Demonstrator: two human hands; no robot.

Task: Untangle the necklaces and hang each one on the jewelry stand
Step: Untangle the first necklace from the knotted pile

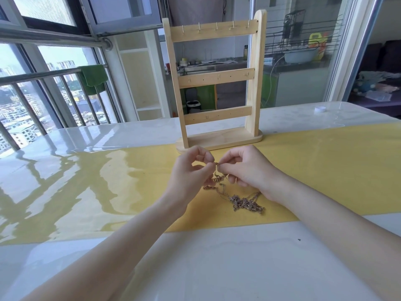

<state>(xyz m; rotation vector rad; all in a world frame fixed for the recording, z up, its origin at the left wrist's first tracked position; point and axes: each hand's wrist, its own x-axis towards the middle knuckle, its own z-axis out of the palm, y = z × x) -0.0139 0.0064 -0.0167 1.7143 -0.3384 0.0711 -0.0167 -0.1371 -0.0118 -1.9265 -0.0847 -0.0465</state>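
A glossy white desk [65, 140] carries a yellow runner [325, 170] laid across it from nine to three o'clock. A wooden jewelry stand [217, 79] stands upright at twelve o'clock, its base partly on the runner. Tangled gold necklaces [245, 202] lie on the runner at centre. A small white cap [320, 109] sits at two o'clock, well apart.

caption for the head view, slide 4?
Both hands, left hand and right hand, pinch tangled necklaces before an empty wooden jewelry stand.
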